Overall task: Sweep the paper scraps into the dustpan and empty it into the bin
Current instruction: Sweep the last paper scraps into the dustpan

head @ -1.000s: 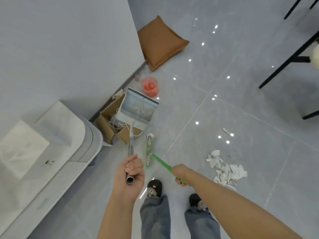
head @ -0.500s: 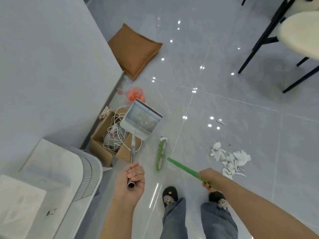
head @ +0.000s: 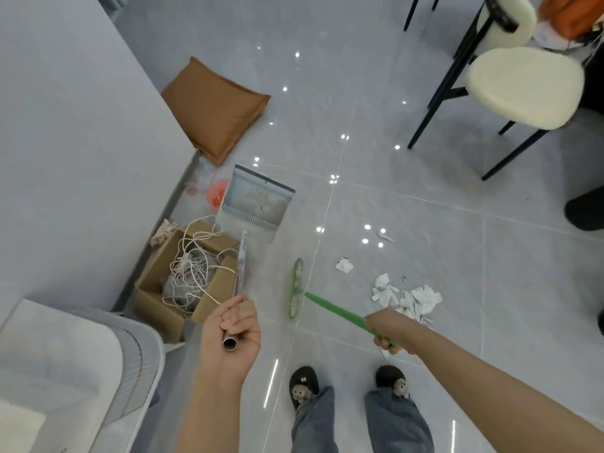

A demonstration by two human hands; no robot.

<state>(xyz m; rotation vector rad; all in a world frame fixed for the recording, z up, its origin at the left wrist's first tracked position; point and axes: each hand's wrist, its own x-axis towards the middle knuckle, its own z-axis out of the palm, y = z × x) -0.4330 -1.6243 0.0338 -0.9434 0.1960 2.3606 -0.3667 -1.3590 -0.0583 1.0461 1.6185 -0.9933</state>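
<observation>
Your left hand (head: 230,331) is closed tight around the top of the metal handle (head: 241,266) of the dustpan (head: 256,199), and the pan sits on the floor far out in front of that hand. Your right hand (head: 390,330) is wrapped around the green broom (head: 330,307). The pile of white paper scraps (head: 407,297) lies just past your right hand, on its far side from the broom head (head: 295,289).
</observation>
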